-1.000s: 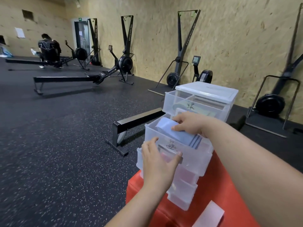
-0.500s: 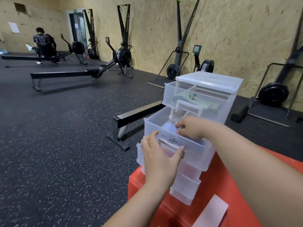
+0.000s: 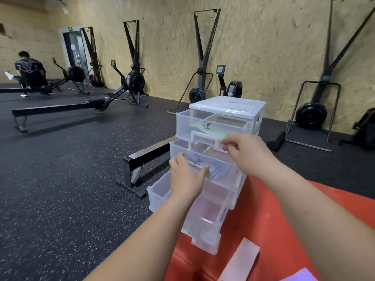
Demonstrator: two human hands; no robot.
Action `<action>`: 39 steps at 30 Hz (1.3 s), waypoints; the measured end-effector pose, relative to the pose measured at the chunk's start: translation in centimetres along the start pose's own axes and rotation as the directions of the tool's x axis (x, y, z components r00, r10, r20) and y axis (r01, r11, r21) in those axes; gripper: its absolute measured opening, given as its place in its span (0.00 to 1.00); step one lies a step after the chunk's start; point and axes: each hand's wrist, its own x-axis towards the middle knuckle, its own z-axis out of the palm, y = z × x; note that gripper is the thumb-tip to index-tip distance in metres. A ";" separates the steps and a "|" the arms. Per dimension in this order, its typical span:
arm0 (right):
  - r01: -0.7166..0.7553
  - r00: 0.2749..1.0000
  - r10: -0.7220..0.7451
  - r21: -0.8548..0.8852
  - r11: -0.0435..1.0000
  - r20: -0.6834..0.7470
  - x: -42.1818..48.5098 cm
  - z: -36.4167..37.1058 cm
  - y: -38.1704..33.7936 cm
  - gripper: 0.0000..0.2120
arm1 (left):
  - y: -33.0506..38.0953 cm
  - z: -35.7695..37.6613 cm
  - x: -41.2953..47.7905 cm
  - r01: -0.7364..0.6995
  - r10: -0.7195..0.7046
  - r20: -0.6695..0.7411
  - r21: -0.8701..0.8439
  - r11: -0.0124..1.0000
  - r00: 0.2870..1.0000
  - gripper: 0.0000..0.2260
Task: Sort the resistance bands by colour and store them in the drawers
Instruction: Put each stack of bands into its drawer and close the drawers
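Off to my left, a person [image 3: 30, 72] sits on a rowing machine [image 3: 77, 74] at the far end of the floor, well apart from my work. Nearer the middle, the clear drawer unit [image 3: 227, 104] stands on the edge of the red surface [image 3: 294, 209].

My left hand [image 3: 187, 176] grasps the front of the second drawer [image 3: 178, 148], with the fingers over its lip and the thumb hooked at the handle. That drawer is partly out, and the blue bands [image 3: 220, 169] lie inside it, just beyond and to the right of my left hand, under my right wrist.

My right hand [image 3: 243, 154] is above them with its fingers curled at the right end of the top drawer [image 3: 182, 124] handle. I cannot tell whether it pinches the handle or only brushes it. The green band [image 3: 217, 131] lies in that top drawer.

I judge the blue lot is stowed, so the second drawer wants pushing straight back into the unit, away from me. My left hand is already set for that.

Farthest right and nearest me, a pink band [image 3: 241, 260] lies flat on the surface with its long axis pointing roughly toward the unit. It sits well behind both hands, beneath my right forearm, so the right hand looks the handier one to reach it. A purple band [image 3: 300, 275] peeks in just beside it at the bottom edge.
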 end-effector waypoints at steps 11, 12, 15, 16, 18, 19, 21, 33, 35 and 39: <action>-0.218 0.955 0.242 0.146 0.965 -0.173 -9.6 0.8 10.3 0.12 | -0.4 1.0 -6.7 -0.256 0.257 -0.010 0.072 0.964 0.966 0.31; -0.261 0.951 0.280 0.140 0.955 -0.134 -10.9 1.5 11.6 0.11 | -0.4 1.5 -8.1 -0.311 0.312 -0.008 0.065 0.948 0.950 0.29; -0.391 0.918 0.396 0.131 0.911 -0.016 -14.8 3.8 15.2 0.10 | -0.3 2.7 -12.3 -0.473 0.473 0.029 0.001 0.881 0.881 0.24; -0.425 0.904 0.427 0.123 0.897 0.013 -16.2 4.5 16.0 0.10 | -0.3 3.1 -13.5 -0.519 0.520 0.046 -0.021 0.854 0.853 0.22; -0.477 0.879 0.474 0.100 0.873 0.051 -18.7 5.8 17.6 0.09 | -0.5 4.0 -15.5 -0.608 0.607 0.054 -0.007 0.794 0.793 0.18; -0.500 0.866 0.496 0.097 0.861 0.065 -19.7 6.3 18.2 0.09 | -0.7 4.5 -16.2 -0.657 0.656 0.047 0.036 0.753 0.754 0.16; -0.535 0.844 0.529 0.073 0.842 0.093 -21.5 7.2 19.0 0.10 | -1.5 5.6 -17.2 -0.751 0.751 0.047 0.110 0.652 0.659 0.15; -0.446 0.861 0.457 -0.103 0.889 0.221 -20.5 14.7 18.8 0.22 | -8.6 10.0 -18.4 -0.424 0.266 0.580 0.154 0.892 0.770 0.25; -0.459 0.842 0.486 -0.162 0.874 0.236 -20.2 15.6 18.9 0.23 | -8.8 10.3 -18.5 -0.406 0.247 0.579 0.162 0.899 0.777 0.24; -0.517 0.780 0.571 -0.249 0.819 0.258 -19.6 16.4 19.6 0.28 | -9.2 10.9 -18.7 -0.362 0.212 0.578 0.157 0.919 0.788 0.24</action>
